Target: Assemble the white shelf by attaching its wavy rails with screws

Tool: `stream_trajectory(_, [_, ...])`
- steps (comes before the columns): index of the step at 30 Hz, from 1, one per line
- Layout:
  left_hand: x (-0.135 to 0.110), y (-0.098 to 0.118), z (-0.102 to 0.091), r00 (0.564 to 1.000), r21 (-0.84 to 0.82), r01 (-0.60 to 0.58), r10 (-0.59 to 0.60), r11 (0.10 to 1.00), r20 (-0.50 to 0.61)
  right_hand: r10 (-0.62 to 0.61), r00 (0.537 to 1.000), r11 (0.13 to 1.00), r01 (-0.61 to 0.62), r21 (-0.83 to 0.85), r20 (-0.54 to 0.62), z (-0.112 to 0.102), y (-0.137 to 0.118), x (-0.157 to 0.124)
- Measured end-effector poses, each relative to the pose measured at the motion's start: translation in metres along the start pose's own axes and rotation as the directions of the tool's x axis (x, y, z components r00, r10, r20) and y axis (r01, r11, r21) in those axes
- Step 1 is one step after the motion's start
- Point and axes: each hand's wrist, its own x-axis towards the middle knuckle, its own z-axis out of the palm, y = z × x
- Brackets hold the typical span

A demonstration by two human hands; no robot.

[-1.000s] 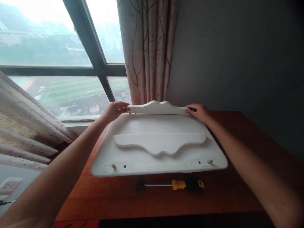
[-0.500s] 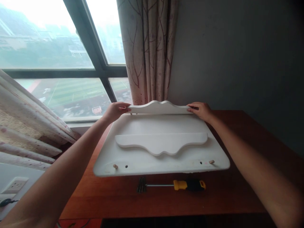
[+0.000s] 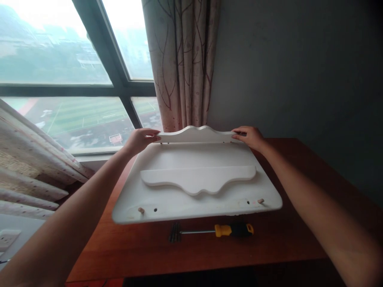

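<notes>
My left hand (image 3: pixel 144 139) and my right hand (image 3: pixel 247 136) pinch opposite ends of a white board with a wavy top edge (image 3: pixel 196 136). This piece stands upright along the far edge of a large white panel (image 3: pixel 185 155), and small dark holes or pegs show under its lower edge. A second wavy white board (image 3: pixel 199 178) lies flat on the panel. Near the panel's front edge, a wooden dowel (image 3: pixel 141 210) sticks up at the left and another dowel (image 3: pixel 261 201) at the right, each beside a dark hole.
The panel rests on a reddish-brown table (image 3: pixel 143 255). In front of it lie a yellow-and-black screwdriver (image 3: pixel 233 230) and several dark screws (image 3: pixel 175 232). A window (image 3: pixel 86 123) with a curtain (image 3: pixel 185 59) is behind at the left; a grey wall (image 3: pixel 284 71) rises at the right.
The view has shifted slightly, so everything sits a little further left. Marks under the right part of the held board now show. Both hands keep their grip.
</notes>
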Motion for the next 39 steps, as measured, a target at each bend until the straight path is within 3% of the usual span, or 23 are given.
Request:
stream_trajectory(22, [-0.009, -0.005, 0.012, 1.000, -0.022, -0.012, 0.012, 1.000, -0.009, 0.028, 0.997, 0.999, -0.031, -0.038, -0.065, 0.020, 0.012, -0.011])
stream_trajectory(39, [-0.008, -0.013, 0.014, 0.990, 0.047, -0.130, 0.127, 0.990, 0.058, 0.028, 0.998, 0.997, -0.032, -0.065, -0.064, 0.027, 0.013, -0.016])
